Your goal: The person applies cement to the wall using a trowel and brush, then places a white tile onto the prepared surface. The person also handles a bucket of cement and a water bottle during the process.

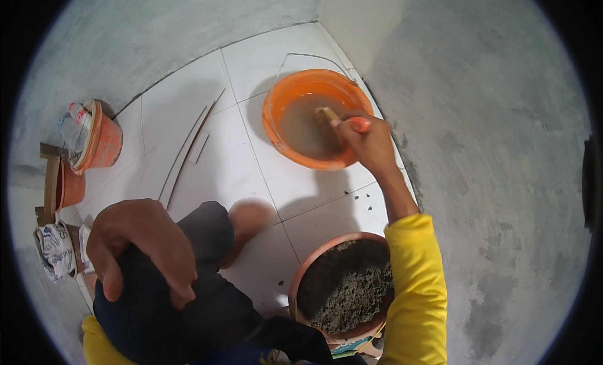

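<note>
In the head view, a tool with a red handle and a tan part is gripped in the right hand, its fingers closed around the handle. The tool is held at a slant over the right side of an orange bucket, which stands at the far right of the floor. The tan part is pointed toward the murky water in the bucket; whether the tip is dipped cannot be told. The wire handle is seen beyond the far rim. The left hand is held over the dark trousers at near left, fingers loosely bent, thumb set apart, with nothing seen in it. At near right, a tub is filled with grey, crumbly mix, partly shaded, and 4 or so crumbs are scattered beyond it. To the left, 3 thin strips are laid on the tiles. At far left, a bottle is held in a smaller pail.
</note>
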The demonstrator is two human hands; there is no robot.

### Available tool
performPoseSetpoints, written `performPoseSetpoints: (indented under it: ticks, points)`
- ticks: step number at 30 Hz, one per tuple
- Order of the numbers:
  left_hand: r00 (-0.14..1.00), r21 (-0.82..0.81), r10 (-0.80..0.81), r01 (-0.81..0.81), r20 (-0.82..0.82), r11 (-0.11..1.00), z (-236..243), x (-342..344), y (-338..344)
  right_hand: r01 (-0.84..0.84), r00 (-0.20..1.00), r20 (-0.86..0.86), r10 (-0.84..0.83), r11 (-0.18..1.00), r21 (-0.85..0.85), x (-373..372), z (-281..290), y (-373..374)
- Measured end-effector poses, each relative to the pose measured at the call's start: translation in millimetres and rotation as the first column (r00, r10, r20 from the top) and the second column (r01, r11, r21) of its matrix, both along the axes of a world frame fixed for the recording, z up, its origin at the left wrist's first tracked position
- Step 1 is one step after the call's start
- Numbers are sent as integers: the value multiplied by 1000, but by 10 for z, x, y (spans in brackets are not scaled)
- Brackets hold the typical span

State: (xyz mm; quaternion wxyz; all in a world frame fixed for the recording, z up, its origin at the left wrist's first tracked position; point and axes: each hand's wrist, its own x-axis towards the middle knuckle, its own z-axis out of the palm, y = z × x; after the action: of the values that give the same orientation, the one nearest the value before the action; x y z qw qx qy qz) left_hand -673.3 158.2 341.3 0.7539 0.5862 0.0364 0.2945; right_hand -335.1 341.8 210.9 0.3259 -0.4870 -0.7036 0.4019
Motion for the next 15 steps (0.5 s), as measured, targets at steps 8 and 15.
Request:
performPoseSetpoints:
  ticks: [8,15]
  points:
    - [996,-33,32,-34,-78,999,104,-251,-49,119,902,-424,-81,991,65,7,457,-57]
    - [991,-73,-111,106,-72,992,-28,-183,36,22,949,-313,49,975,219,47,192,-322]
